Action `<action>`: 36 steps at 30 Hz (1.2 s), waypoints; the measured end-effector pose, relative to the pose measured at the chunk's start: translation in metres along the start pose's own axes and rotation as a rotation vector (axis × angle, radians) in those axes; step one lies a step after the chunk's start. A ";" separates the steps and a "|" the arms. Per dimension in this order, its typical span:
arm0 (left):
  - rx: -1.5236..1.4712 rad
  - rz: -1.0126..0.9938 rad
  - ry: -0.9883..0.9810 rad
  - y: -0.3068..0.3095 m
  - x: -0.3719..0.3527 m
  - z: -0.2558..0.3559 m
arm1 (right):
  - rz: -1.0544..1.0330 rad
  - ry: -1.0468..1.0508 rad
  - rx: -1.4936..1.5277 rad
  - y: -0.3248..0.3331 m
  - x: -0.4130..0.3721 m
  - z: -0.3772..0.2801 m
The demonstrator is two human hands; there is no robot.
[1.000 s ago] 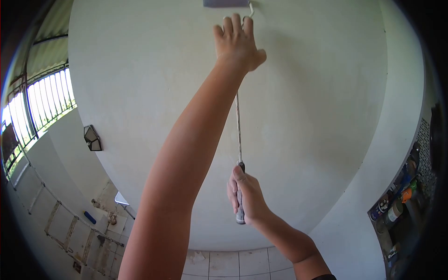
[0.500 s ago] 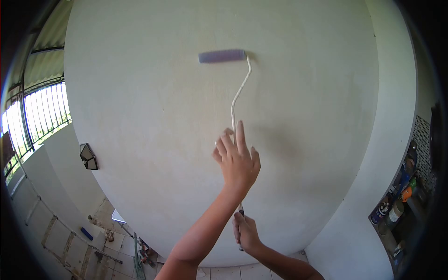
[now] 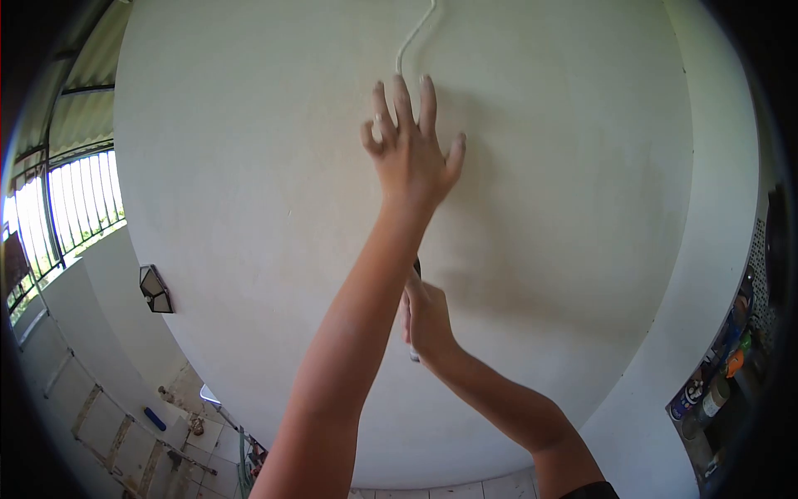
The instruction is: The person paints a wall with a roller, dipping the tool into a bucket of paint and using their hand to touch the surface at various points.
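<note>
A paint roller's white wire frame [image 3: 406,48] runs up a pale wall [image 3: 274,191] and out of the top of the view, so its roller sleeve is out of sight. Around the roller's handle is my right hand [image 3: 430,326], closed, with the handle's lower end showing below the fist. My left hand [image 3: 411,162] is higher up, back towards me, fingers spread and pointing up along the wire frame. Its fingertips overlap the frame's lower part, and my left forearm hides more of the shaft.
A wall lamp [image 3: 155,289] is fixed at the wall's left edge. A ladder [image 3: 100,391] leans at the far left by a railing [image 3: 83,195]. On the right, a shelf holds cans [image 3: 687,399] and other items. Floor tiles [image 3: 453,492] show at the bottom.
Both hands have moved up with the paint roller, and its sleeve has left the top of the view. My left hand's fingers have spread wider.
</note>
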State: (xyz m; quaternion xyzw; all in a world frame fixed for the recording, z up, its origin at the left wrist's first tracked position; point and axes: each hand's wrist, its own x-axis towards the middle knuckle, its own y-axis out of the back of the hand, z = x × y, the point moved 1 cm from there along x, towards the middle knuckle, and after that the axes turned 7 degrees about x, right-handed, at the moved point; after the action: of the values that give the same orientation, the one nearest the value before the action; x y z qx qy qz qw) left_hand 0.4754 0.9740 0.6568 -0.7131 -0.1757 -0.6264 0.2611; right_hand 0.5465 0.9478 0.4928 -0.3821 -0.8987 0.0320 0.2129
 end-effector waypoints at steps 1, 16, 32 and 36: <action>0.009 -0.021 -0.015 0.008 -0.028 0.002 | 0.006 0.001 -0.028 0.006 -0.010 0.027; -0.216 -0.472 0.144 0.134 -0.261 0.052 | 0.093 -0.336 -0.040 0.083 -0.207 0.208; -1.369 -0.510 1.243 0.223 -0.258 -0.003 | 0.125 -0.159 -0.027 0.054 -0.301 0.050; -1.276 -0.718 1.366 0.238 -0.273 -0.040 | 0.090 0.107 -0.171 0.074 -0.289 0.006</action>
State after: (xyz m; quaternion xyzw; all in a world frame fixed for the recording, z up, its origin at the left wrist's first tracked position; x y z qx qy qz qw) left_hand 0.5388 0.7800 0.3552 -0.1120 0.1759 -0.9207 -0.3299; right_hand 0.7722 0.7984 0.3678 -0.4399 -0.8675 -0.0559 0.2253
